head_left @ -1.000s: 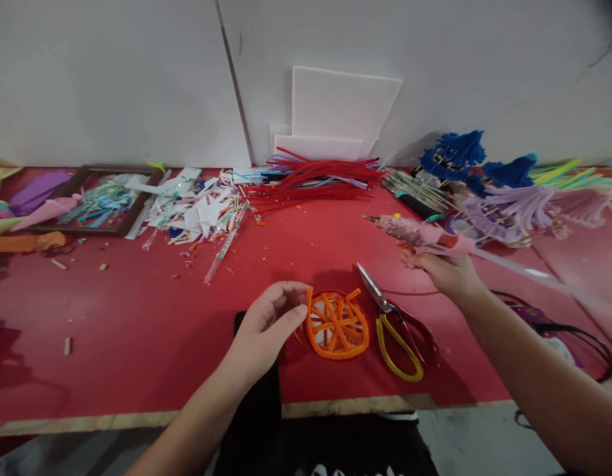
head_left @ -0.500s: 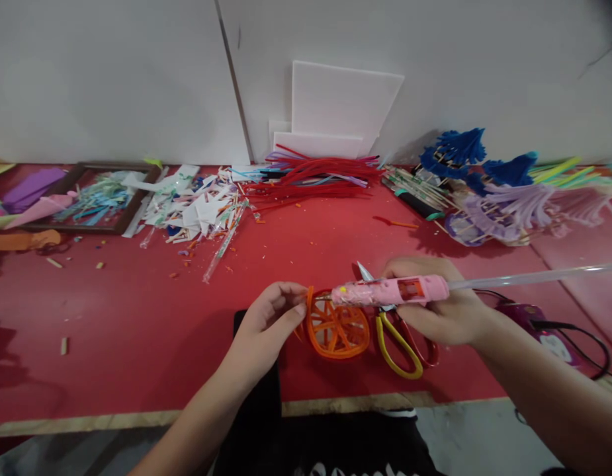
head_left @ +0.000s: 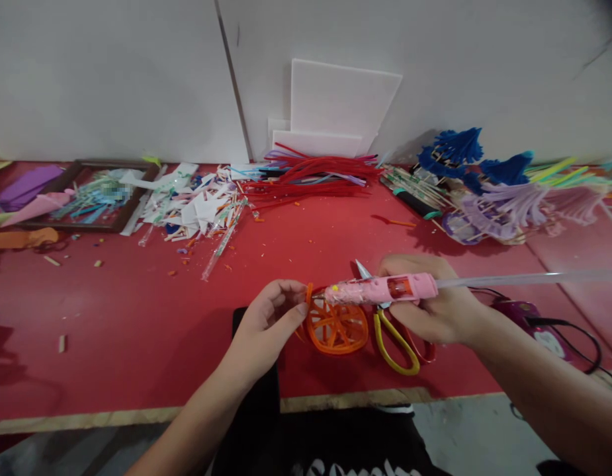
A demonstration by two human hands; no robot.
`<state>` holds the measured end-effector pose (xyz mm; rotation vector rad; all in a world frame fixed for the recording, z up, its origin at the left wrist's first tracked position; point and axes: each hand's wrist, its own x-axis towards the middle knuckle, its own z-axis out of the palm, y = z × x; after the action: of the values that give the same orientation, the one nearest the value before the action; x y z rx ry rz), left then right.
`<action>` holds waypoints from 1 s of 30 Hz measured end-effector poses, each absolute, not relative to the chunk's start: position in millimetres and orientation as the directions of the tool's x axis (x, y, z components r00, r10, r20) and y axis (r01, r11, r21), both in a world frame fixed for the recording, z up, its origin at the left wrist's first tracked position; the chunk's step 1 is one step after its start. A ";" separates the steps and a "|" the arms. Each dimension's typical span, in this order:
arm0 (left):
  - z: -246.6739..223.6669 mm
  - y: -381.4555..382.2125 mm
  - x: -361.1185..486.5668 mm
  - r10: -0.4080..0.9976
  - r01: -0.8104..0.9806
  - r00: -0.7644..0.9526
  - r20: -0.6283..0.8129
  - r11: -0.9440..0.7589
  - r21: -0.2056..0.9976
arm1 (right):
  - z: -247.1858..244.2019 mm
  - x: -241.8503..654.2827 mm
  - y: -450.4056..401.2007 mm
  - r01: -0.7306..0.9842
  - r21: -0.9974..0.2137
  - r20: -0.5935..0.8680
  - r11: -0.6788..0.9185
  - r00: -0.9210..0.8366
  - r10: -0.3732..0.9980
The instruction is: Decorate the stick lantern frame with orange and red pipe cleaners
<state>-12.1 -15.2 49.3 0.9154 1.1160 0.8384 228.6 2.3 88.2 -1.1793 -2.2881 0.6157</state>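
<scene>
orange lattice now has the glue gun close (earlier apart).

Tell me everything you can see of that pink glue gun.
The pink glue gun looks plastic, its front rough and glittery, with a yellow spot near the slim metal tip. A side opening shows orange-red inside, and a long clear stick extends from its back. The right hand holds it nearly level above the scissors, tip towards an orange strip at the left hand. Whether they touch is unclear.
</scene>
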 end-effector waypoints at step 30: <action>45.9 -18.6 -10.3 0.894 -0.120 0.249 -0.373 0.411 0.904 | 91.8 237.3 -1.1 0.651 -0.476 0.355 0.591 -0.472 0.807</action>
<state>-10.3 -18.6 45.9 0.8891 1.0944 0.8312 237.3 -1.1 91.8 -1.1542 -2.2696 0.3714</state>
